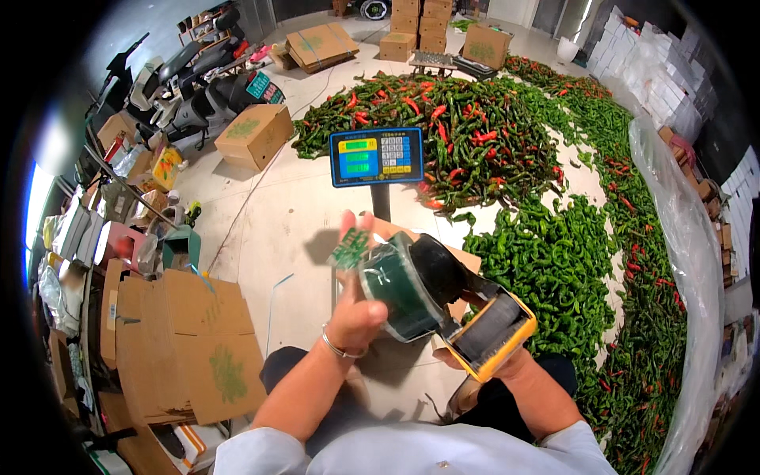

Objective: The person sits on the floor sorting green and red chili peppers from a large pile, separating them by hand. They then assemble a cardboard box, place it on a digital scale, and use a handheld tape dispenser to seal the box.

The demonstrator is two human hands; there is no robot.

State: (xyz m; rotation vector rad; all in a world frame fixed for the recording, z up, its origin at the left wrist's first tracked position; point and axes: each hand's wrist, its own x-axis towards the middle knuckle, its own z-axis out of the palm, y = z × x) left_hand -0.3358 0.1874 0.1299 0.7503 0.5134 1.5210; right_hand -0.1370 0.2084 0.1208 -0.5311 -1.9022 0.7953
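Observation:
A tape dispenser (495, 336) with a yellow and black frame is in my right hand (514, 366), whose fingers wrap round its frame. It carries a large roll of green packing tape (392, 289) and is tilted above my lap. My left hand (352, 317) grips the left side of the roll, thumb in front and fingers pointing up. A loose end of green tape (348, 247) lies against those fingers. Beneath the dispenser, a cardboard box (467, 260) is mostly hidden. Just beyond stands a scale display (378, 157) with lit green readouts on a post (381, 202).
Mixed red and green peppers (443, 134) lie heaped ahead, with green peppers (546, 273) to the right. Clear plastic sheeting (673, 237) borders them. A flattened carton (186, 340) lies left, a closed carton (253, 136) farther off. A scooter (190, 103) stands far left.

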